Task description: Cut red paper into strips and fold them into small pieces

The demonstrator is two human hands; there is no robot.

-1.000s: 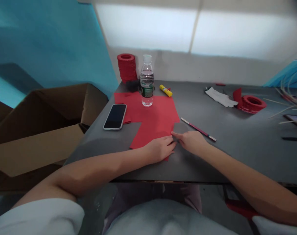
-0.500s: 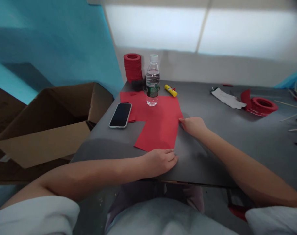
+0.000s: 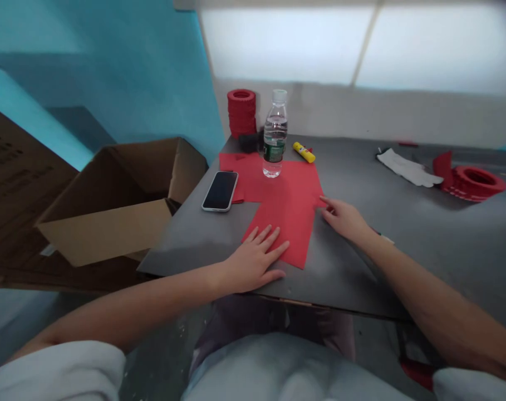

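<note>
Spread flat, my left hand (image 3: 256, 259) presses on the near left part of the red paper (image 3: 290, 223), fingers apart. At the paper's right edge, my right hand (image 3: 342, 216) touches it with an outstretched index finger; the thumb is apart from that finger. On the far part of the paper stands an upright clear water bottle (image 3: 275, 133) with a white cap. A yellow glue stick (image 3: 304, 152) lies at the paper's far right corner. To the left, a phone (image 3: 220, 191) lies face up, beside a small folded red piece (image 3: 238, 193).
A red ribbed stack of rings (image 3: 241, 114) stands at the back, near a dark object (image 3: 248, 142). Farther right are a white glove (image 3: 409, 168) and a red roll (image 3: 478, 182). An open cardboard box (image 3: 106, 231) sits left of the grey table (image 3: 181, 239).
My left hand has moved left and opened flat on the paper. My right hand's index finger has straightened away from the thumb. The view has shifted left.
</note>
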